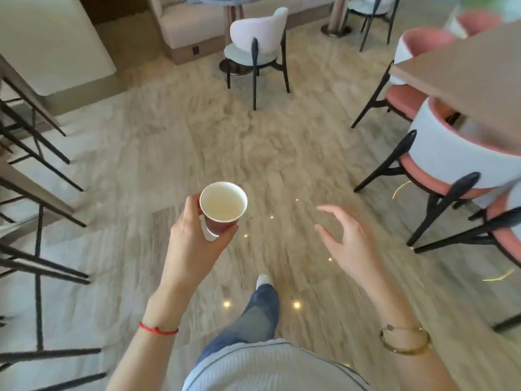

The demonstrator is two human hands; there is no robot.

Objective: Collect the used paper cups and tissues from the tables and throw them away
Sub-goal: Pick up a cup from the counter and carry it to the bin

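My left hand [194, 241] holds a paper cup [223, 206] upright over the floor, fingers wrapped round its reddish-brown side. The cup's white inside shows a little pale liquid or residue at the bottom. My right hand [346, 241] hangs to the right of the cup at the same height, fingers spread and curled, holding nothing. No tissue and no bin are in view.
A wooden table [465, 71] with pink-and-white chairs [456, 153] stands at the right. A white chair [258, 43] stands ahead in the middle, near a sofa bench [186, 26]. Dark-legged tables or stools [33, 153] line the left. My leg and shoe [263, 280] step over the marbled floor.
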